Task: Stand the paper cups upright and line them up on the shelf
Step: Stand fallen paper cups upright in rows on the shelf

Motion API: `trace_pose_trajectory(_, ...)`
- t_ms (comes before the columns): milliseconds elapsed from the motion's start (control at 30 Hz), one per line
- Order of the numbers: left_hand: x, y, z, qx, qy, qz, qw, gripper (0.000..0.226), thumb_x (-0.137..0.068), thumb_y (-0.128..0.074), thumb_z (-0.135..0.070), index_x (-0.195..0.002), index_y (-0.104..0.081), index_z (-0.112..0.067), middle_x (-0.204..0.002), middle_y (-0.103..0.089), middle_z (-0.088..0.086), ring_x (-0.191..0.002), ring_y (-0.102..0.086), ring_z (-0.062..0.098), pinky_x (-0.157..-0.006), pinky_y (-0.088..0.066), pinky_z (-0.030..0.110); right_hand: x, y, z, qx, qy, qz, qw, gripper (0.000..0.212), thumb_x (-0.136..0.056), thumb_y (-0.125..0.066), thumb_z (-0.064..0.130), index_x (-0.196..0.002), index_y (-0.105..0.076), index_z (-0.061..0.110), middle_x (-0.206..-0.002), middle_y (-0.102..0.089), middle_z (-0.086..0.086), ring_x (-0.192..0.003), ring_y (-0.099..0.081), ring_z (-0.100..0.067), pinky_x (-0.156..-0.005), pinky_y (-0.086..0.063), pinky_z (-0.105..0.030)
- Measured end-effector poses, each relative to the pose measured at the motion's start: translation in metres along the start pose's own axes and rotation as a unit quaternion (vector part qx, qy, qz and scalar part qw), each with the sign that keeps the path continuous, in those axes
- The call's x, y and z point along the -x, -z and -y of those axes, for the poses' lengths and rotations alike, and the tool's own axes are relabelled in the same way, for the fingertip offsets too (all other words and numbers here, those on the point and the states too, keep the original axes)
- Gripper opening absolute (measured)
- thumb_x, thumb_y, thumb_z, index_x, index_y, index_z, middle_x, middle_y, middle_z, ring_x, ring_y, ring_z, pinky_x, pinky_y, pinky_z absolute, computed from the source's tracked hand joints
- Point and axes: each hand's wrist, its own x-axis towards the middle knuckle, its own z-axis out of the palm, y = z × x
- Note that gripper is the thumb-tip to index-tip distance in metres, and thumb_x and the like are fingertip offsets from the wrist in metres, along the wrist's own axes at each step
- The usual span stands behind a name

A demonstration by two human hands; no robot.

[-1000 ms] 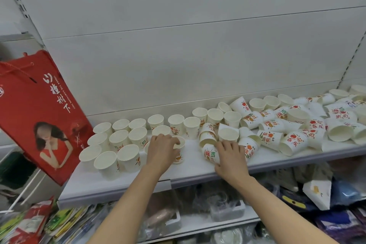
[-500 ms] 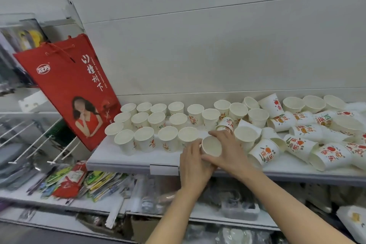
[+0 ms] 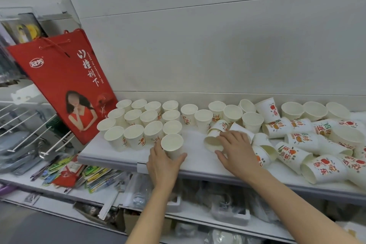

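Observation:
Several white paper cups with red and orange print stand upright in rows (image 3: 136,119) on the left part of the white shelf (image 3: 111,156). My left hand (image 3: 162,164) grips one upright cup (image 3: 172,145) at the right end of the front row. My right hand (image 3: 235,150) holds a cup lying on its side (image 3: 212,140), its mouth facing left. To the right, several more cups lie tipped over in a heap (image 3: 316,144), with a few upright ones behind them (image 3: 293,110).
A red gift bag (image 3: 65,85) leans at the shelf's left end. The shelf's front edge carries a price strip (image 3: 141,167). Below is a lower shelf with packets (image 3: 65,172) and bagged goods. White wire hooks (image 3: 29,136) stick out at far left.
The cup that both hands held has been set upright at the front row's right end, still in my left hand. My right hand moved right onto a lying cup. The view shifted left.

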Motion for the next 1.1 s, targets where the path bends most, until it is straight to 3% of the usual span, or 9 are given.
trace_pose_trajectory(67,0.011,0.000,-0.004,0.040,-0.017,-0.063,0.997,0.086,-0.063,-0.085,-0.049,-0.132,-0.046,-0.015,-0.125,-0.054,0.004,-0.115,-0.049,0.026,-0.099,-0.042,0.042,0.002,0.001,-0.009,-0.011,0.009,-0.026,1.000,0.034,-0.080,-0.059,0.039,-0.105,-0.068,0.017,-0.109,-0.066,-0.001,-0.103,-0.058,-0.026,-0.089,-0.046,-0.042)
trace_pose_trajectory(167,0.025,-0.004,-0.025,0.030,-0.203,-0.155,0.966,0.056,-0.073,-0.082,-0.031,-0.121,-0.057,-0.016,-0.117,-0.057,0.000,-0.106,-0.050,0.021,-0.094,-0.038,0.033,0.000,0.005,-0.025,-0.034,0.008,-0.060,0.998,0.031,-0.086,-0.051,0.038,-0.101,-0.068,0.017,-0.104,-0.066,0.001,-0.101,-0.057,-0.024,-0.087,-0.041,-0.038)
trace_pose_trajectory(233,0.019,-0.015,-0.047,-0.024,-0.310,-0.140,0.940,0.044,-0.075,-0.079,-0.021,-0.115,-0.063,-0.017,-0.112,-0.060,0.001,-0.103,-0.052,0.022,-0.090,-0.037,0.030,-0.006,0.007,-0.034,-0.043,-0.003,-0.079,0.996,0.034,-0.089,-0.044,0.039,-0.100,-0.068,0.017,-0.101,-0.067,0.001,-0.097,-0.058,-0.024,-0.085,-0.035,-0.035)
trace_pose_trajectory(300,0.007,-0.028,-0.072,-0.090,-0.345,-0.062,0.932,0.043,-0.073,-0.079,-0.018,-0.113,-0.063,-0.021,-0.110,-0.061,-0.001,-0.100,-0.052,0.021,-0.086,-0.040,0.030,-0.011,0.009,-0.040,-0.048,-0.016,-0.087,0.995,0.035,-0.089,-0.043,0.038,-0.098,-0.069,0.018,-0.098,-0.068,0.001,-0.093,-0.059,-0.024,-0.084,-0.031,-0.033)
trace_pose_trajectory(433,-0.014,-0.054,-0.098,-0.217,-0.366,0.079,0.901,0.029,-0.077,-0.070,-0.013,-0.104,-0.061,-0.020,-0.101,-0.064,0.000,-0.092,-0.057,0.024,-0.079,-0.040,0.034,-0.018,0.008,-0.050,-0.067,-0.046,-0.065,0.995,0.022,-0.084,-0.056,0.029,-0.097,-0.071,0.020,-0.094,-0.070,0.002,-0.092,-0.060,-0.025,-0.082,-0.030,-0.034)
trace_pose_trajectory(567,-0.031,-0.052,-0.101,-0.215,-0.359,0.066,0.906,0.014,-0.076,-0.067,-0.009,-0.086,-0.068,-0.019,-0.080,-0.068,0.000,-0.072,-0.064,0.027,-0.061,-0.032,0.031,-0.025,0.008,-0.054,-0.093,-0.038,-0.026,0.995,0.022,-0.081,-0.070,0.018,-0.102,-0.071,0.022,-0.097,-0.071,0.003,-0.095,-0.059,-0.025,-0.081,-0.038,-0.038)
trace_pose_trajectory(767,-0.062,-0.037,-0.106,-0.200,-0.321,0.124,0.917,0.024,-0.094,-0.049,-0.023,-0.106,-0.070,-0.028,-0.100,-0.067,-0.001,-0.095,-0.062,0.026,-0.064,-0.038,0.030,-0.068,0.009,-0.049,-0.232,-0.084,0.033,0.969,0.019,-0.089,-0.061,0.024,-0.105,-0.071,0.025,-0.100,-0.071,0.005,-0.096,-0.057,-0.020,-0.086,-0.043,-0.040)
trace_pose_trajectory(933,-0.091,-0.025,-0.115,-0.216,-0.298,0.136,0.920,0.017,-0.088,-0.055,-0.020,-0.095,-0.069,-0.026,-0.093,-0.070,0.000,-0.091,-0.063,0.027,-0.065,-0.041,0.031,-0.087,0.005,-0.046,-0.210,-0.088,0.156,0.961,0.014,-0.081,-0.061,0.027,-0.087,-0.073,0.031,-0.089,-0.072,0.010,-0.088,-0.062,-0.015,-0.076,-0.050,-0.035)
trace_pose_trajectory(1100,-0.110,-0.015,-0.120,-0.254,-0.300,0.160,0.905,0.011,-0.086,-0.062,-0.025,-0.092,-0.071,-0.028,-0.094,-0.071,-0.001,-0.089,-0.065,0.025,-0.064,-0.039,0.027,-0.096,-0.001,-0.037,-0.143,-0.117,0.157,0.970,0.024,-0.066,-0.069,0.046,-0.076,-0.069,0.024,-0.073,-0.067,0.004,-0.073,-0.060,-0.018,-0.061,-0.042,-0.031)
